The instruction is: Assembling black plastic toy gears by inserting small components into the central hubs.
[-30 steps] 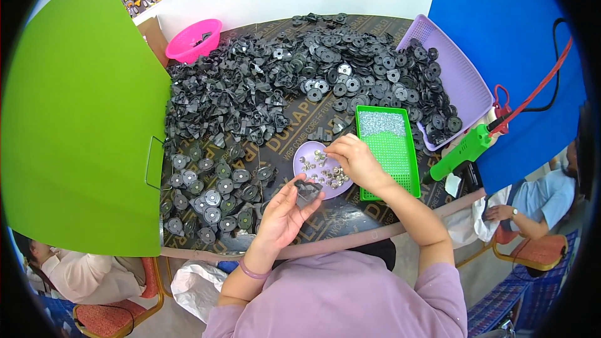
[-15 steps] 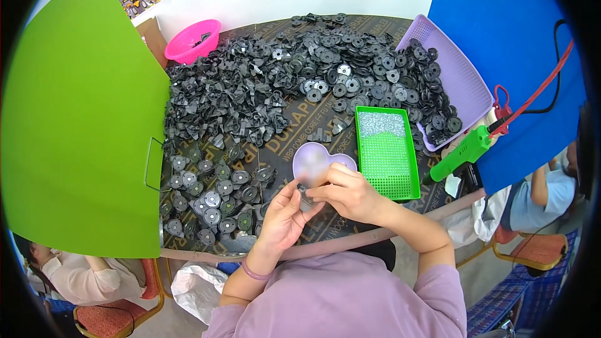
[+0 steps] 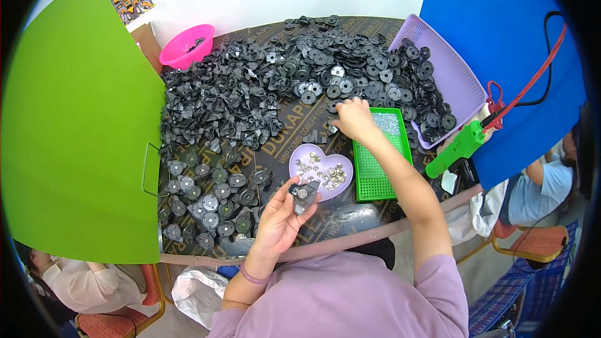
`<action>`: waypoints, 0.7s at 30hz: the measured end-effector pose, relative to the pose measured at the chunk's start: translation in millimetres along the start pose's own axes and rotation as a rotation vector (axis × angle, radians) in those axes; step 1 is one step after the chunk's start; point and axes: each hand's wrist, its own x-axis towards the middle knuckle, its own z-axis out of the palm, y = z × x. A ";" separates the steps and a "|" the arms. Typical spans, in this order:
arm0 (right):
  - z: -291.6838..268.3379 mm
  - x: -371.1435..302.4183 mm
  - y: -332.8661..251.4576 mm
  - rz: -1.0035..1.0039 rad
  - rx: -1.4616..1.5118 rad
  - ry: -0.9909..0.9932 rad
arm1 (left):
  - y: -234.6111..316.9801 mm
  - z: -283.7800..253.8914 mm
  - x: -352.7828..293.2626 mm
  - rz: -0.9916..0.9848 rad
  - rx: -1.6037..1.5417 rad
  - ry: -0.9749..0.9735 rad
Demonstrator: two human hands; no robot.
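My left hand (image 3: 280,218) grips a black plastic bracket (image 3: 303,196) with a round silvery metal piece set in it, just before a lilac heart-shaped dish (image 3: 343,163) of small shiny metal pieces. Beyond the dish, my right hand (image 3: 355,119) reaches across the left edge of a green perforated tray (image 3: 413,178). Its thumb and fingers are bent but apart, at the near edge of a pile of round black discs (image 3: 341,87). The far end of the tray holds many tiny silvery parts (image 3: 384,122).
Black brackets (image 3: 219,100) heap at the back left, with joined bracket-and-disc pieces (image 3: 210,202) nearer. A pink basket (image 3: 188,47) and a lilac basket (image 3: 460,75) stand behind. A green power screwdriver (image 3: 457,150) hangs right. Green (image 3: 81,119) and blue (image 3: 494,69) boards flank the table; people sit beyond.
My right hand has left the bracket and moved forward to the disc pile. My left hand still holds the bracket, now with the round metal piece showing in it.
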 end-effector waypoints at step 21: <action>53.7 50.3 19.5 -0.331 -0.224 0.026 | 2.9 -0.2 0.2 0.014 -0.034 0.004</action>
